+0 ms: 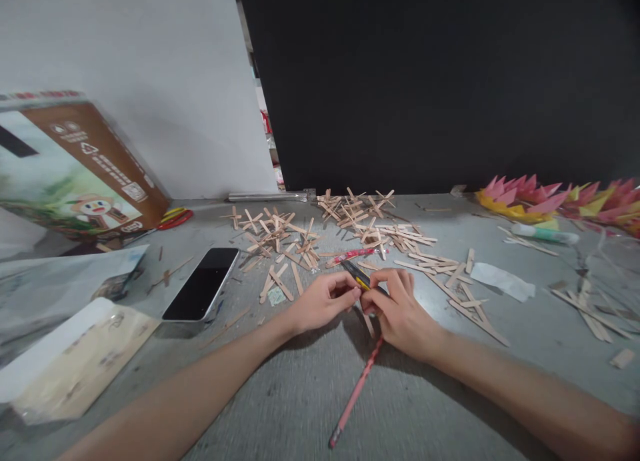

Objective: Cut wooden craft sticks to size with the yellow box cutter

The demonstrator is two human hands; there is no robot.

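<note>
My left hand [327, 300] and my right hand [403, 314] meet above the grey table, fingertips almost touching. Both are closed in a pinch, and whatever sits between the fingertips is too small and hidden to name. A black and yellow utility knife [356, 274] runs just behind the fingertips. Whether my right fingers grip it or it lies on the table, I cannot tell. Partly under my right hand, a thin wooden craft stick [369, 322] shows. A pink pencil [356, 394] with an eraser end lies below that hand, pointing toward me.
Crossed craft sticks [273, 234] and loose sticks [450, 274] spread beyond my hands, near a red wrapper [353, 254]. On the left are a phone [203, 284], a paper packet [85, 361] and a printed box [90, 174]. Pink-yellow paper petals [525, 198] and a glue stick [545, 234] lie right.
</note>
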